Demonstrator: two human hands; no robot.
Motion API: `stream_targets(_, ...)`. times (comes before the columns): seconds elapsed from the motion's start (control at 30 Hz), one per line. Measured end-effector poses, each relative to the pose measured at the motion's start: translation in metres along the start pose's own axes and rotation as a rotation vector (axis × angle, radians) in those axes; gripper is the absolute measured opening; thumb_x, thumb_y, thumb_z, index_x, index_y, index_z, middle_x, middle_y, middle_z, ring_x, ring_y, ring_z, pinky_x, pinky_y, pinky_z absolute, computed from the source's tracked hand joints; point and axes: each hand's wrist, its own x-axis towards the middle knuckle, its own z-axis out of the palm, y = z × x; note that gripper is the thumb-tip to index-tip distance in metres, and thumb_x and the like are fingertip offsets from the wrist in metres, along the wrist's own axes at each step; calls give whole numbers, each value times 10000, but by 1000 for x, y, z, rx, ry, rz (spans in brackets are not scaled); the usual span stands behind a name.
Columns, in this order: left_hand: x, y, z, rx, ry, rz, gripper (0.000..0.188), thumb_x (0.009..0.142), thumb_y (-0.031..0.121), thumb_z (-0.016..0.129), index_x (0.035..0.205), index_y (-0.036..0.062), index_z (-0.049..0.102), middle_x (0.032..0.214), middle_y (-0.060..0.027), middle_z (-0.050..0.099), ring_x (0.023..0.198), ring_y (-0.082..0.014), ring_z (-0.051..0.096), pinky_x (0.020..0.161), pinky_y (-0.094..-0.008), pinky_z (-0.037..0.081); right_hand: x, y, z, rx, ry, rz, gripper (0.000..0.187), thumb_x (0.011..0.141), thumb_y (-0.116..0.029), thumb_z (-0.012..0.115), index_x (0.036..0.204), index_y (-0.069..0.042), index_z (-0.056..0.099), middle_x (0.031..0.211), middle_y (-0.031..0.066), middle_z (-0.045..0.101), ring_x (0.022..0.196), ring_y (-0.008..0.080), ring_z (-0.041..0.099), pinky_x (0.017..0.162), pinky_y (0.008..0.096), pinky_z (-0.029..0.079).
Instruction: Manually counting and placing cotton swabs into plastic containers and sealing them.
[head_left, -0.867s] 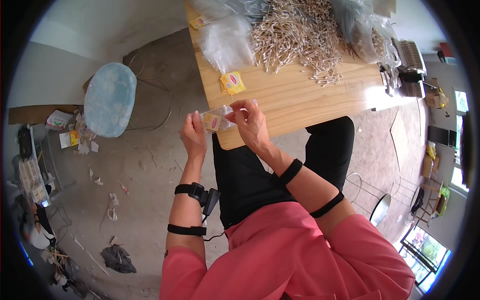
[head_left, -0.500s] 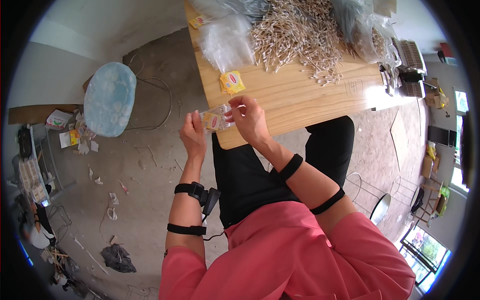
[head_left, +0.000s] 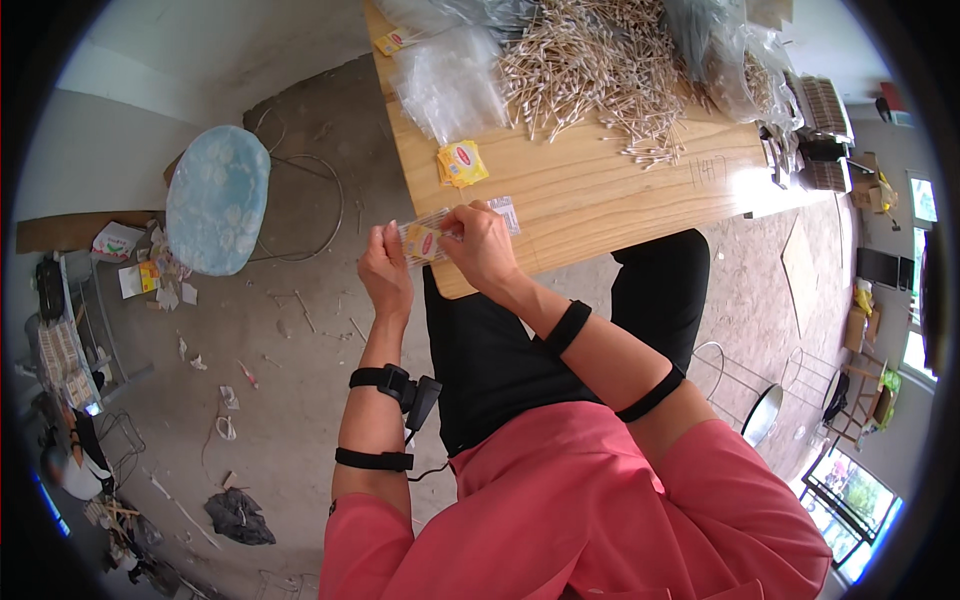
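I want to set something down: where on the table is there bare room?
The broad patch of table between the cotton swabs and the near edge, right of the yellow cards and the right hand, is bare. It's crowded along the far side, with cotton swabs and plastic bags. By the near left corner, the left hand holds a packet.

My clear packet point(head_left: 428, 222) carries a yellow label point(head_left: 421, 241); my shirt point(head_left: 560, 490) is pink, my trousers point(head_left: 500, 370) black, the seat point(head_left: 218, 200) pale blue with whitish flowers.

rough workshop: cotton-swab heap point(head_left: 600, 75), clear plastic bags point(head_left: 450, 85), wooden table point(head_left: 590, 205) (littered floor point(head_left: 300, 420))
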Motion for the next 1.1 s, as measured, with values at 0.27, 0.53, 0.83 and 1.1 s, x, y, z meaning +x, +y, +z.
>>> stream_targets(0.27, 0, 2, 1, 14, 16, 7, 315, 1032, 261, 515, 845, 9, 540, 658, -183, 548, 548, -288, 503, 546, -381, 432, 1, -2, 6, -68, 13, -51, 120, 731, -32, 712, 848, -5, 704, 852, 144, 638, 780, 302, 652, 712, 374, 525)
stream_targets(0.53, 0, 2, 3, -1, 53, 26, 325, 1029, 252, 525, 825, 0, 548, 622, -151, 499, 535, -192, 442, 517, -360, 399, 3, -9, 6, -111, -20, 14, 83, 758, -58, 704, 831, -18, 700, 869, 144, 638, 800, 319, 653, 715, 393, 525)
stream_targets(0.83, -1, 1, 0, 30, 22, 2, 315, 1028, 272, 521, 860, 9, 559, 671, -192, 573, 576, -343, 546, 560, -394, 447, 7, -8, -6, -190, -107, 47, 105, 826, -120, 656, 863, -24, 676, 966, 187, 646, 898, 378, 656, 788, 453, 526)
stream_targets(1.1, 0, 5, -1, 27, 1, -13, 295, 1023, 245, 531, 856, 3, 547, 663, -194, 553, 570, -347, 518, 554, -394, 433, 12, 2, -13, 53, -47, 63, 128, 782, -94, 662, 877, -9, 670, 783, 177, 697, 768, 364, 683, 724, 428, 541)
